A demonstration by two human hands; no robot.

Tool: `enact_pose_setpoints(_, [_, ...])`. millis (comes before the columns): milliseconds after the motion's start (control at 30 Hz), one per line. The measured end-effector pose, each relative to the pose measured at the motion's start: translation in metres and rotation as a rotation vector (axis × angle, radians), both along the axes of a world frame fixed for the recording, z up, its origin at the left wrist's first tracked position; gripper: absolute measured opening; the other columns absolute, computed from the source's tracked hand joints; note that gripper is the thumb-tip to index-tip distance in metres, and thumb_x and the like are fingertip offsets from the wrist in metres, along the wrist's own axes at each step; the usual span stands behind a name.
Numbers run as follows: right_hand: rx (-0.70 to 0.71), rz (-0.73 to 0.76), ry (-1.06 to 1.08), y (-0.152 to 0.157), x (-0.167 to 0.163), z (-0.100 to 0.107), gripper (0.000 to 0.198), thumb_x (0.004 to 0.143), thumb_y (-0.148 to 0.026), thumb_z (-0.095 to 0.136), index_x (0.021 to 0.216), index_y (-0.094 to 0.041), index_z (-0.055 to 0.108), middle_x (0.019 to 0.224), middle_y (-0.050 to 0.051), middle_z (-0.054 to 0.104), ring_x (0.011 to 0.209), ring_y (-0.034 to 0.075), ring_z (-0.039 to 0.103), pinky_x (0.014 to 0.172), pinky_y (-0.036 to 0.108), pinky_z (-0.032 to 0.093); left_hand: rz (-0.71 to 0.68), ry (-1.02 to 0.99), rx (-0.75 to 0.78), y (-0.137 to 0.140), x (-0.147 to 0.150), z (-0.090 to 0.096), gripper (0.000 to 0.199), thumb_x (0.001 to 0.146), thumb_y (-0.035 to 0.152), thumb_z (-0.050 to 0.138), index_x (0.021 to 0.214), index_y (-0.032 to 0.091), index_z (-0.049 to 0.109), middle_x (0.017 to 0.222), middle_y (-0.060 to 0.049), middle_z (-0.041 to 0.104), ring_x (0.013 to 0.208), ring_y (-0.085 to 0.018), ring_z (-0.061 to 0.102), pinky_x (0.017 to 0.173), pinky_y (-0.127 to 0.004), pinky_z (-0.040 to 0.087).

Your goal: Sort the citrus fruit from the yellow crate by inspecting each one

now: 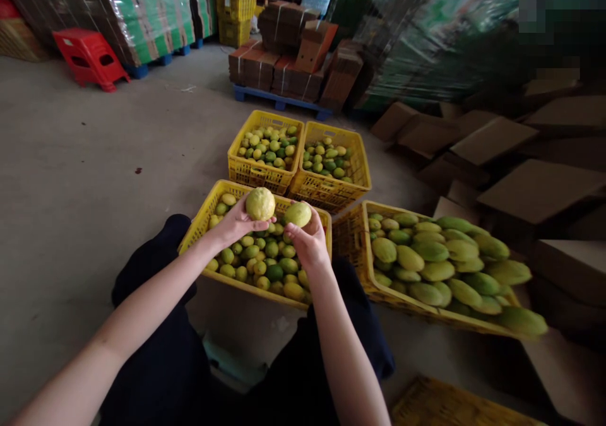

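Over the near yellow crate (265,292), my left hand (238,223) grips a round, bumpy, pale yellow-green citrus fruit (260,204). Close to its right, my right hand (310,240) has its fingers around a smoother yellow-green citrus fruit (298,214). The two fruits are held up side by side, a small gap between them. Below my hands, the crate is filled with similar green and yellow citrus fruits (247,252). My forearms cover part of the crate's contents.
Two more yellow crates (267,177) (334,192) of citrus stand just beyond. On the right, a yellow crate (367,249) is heaped with long green fruits (430,251). Flattened cardboard boxes (544,186) lie at far right. A red stool (89,57) and a loaded blue pallet (281,100) stand farther back.
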State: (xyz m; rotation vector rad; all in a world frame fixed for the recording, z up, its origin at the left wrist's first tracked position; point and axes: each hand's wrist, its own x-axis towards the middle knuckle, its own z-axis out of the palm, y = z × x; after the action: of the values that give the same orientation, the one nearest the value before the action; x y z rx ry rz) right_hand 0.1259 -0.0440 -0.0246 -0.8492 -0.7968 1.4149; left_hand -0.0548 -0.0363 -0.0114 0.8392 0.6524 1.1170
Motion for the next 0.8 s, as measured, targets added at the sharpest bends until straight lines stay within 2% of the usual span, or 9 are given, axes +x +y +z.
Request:
enact_pose_setpoints(67, [0.035, -0.026, -0.066, -0.002, -0.001, 0.001, 0.067, 0.052, -0.018, 0.088, 0.112, -0.032, 0.062, 0.107, -0.003, 0.067, 0.082, 0.015, 0.061, 0.070, 0.028, 0.053, 0.062, 0.080, 0.076, -0.001, -0.001, -0.001, 0.091, 0.056, 0.010, 0.086, 0.136, 0.030, 0.046, 0.128, -0.005, 0.060, 0.106, -0.022, 0.066, 0.099, -0.039, 0.052])
enact_pose_setpoints(133, [0.067, -0.021, -0.115, -0.003, -0.001, 0.000, 0.071, 0.052, -0.017, 0.088, 0.115, -0.033, 0.060, 0.101, -0.004, 0.065, 0.087, 0.017, 0.062, 0.079, 0.030, 0.053, 0.135, 0.146, 0.137, -0.001, -0.001, -0.002, 0.100, 0.054, 0.011, 0.087, 0.140, 0.033, 0.040, 0.137, -0.006, 0.053, 0.118, -0.027, 0.060, 0.103, -0.042, 0.049])
enact_pose_setpoints(267, [0.080, 0.034, -0.147, -0.003, -0.001, -0.003, 0.077, 0.052, -0.016, 0.087, 0.122, -0.034, 0.058, 0.107, -0.002, 0.065, 0.095, 0.021, 0.063, 0.084, 0.034, 0.053, 0.159, 0.252, 0.208, -0.002, -0.001, -0.002, 0.098, 0.054, 0.014, 0.087, 0.139, 0.032, 0.041, 0.147, -0.007, 0.043, 0.130, -0.030, 0.050, 0.107, -0.044, 0.045])
enact_pose_setpoints(367, [0.058, 0.085, -0.106, -0.004, -0.003, -0.003, 0.075, 0.054, -0.013, 0.082, 0.122, -0.032, 0.058, 0.111, -0.001, 0.067, 0.101, 0.022, 0.063, 0.086, 0.033, 0.051, 0.177, 0.254, 0.196, -0.003, 0.000, 0.000, 0.092, 0.052, 0.011, 0.086, 0.133, 0.029, 0.048, 0.145, -0.006, 0.046, 0.133, -0.028, 0.047, 0.110, -0.040, 0.041])
enact_pose_setpoints(500, [-0.027, 0.068, 0.006, -0.006, -0.008, -0.003, 0.054, 0.052, -0.007, 0.072, 0.100, -0.027, 0.059, 0.090, -0.004, 0.070, 0.082, 0.018, 0.063, 0.068, 0.026, 0.049, 0.196, 0.232, 0.017, -0.007, 0.003, 0.000, 0.080, 0.047, 0.005, 0.084, 0.120, 0.021, 0.057, 0.119, -0.005, 0.063, 0.118, -0.026, 0.057, 0.108, -0.039, 0.041])
enact_pose_setpoints(600, [-0.081, 0.099, 0.071, -0.006, -0.013, -0.004, 0.046, 0.048, -0.006, 0.065, 0.090, -0.025, 0.057, 0.081, -0.005, 0.067, 0.073, 0.016, 0.060, 0.058, 0.023, 0.045, 0.178, 0.140, -0.069, -0.009, 0.006, -0.003, 0.075, 0.044, 0.000, 0.082, 0.112, 0.021, 0.059, 0.100, -0.001, 0.066, 0.105, -0.023, 0.061, 0.103, -0.037, 0.043])
enact_pose_setpoints(667, [-0.102, 0.118, 0.119, -0.006, -0.016, -0.006, 0.044, 0.047, -0.007, 0.060, 0.087, -0.025, 0.057, 0.079, -0.006, 0.066, 0.069, 0.015, 0.057, 0.054, 0.022, 0.042, 0.188, 0.101, -0.086, -0.010, 0.008, -0.005, 0.074, 0.043, 0.001, 0.083, 0.110, 0.023, 0.059, 0.097, 0.002, 0.065, 0.101, -0.021, 0.061, 0.100, -0.035, 0.044])
enact_pose_setpoints(800, [-0.168, 0.092, 0.176, -0.004, -0.022, -0.016, 0.041, 0.044, -0.010, 0.053, 0.082, -0.024, 0.057, 0.071, -0.006, 0.061, 0.059, 0.012, 0.049, 0.046, 0.020, 0.034, 0.165, 0.172, -0.069, -0.012, 0.012, -0.012, 0.073, 0.046, 0.005, 0.084, 0.111, 0.024, 0.057, 0.101, 0.001, 0.064, 0.099, -0.020, 0.061, 0.095, -0.032, 0.046])
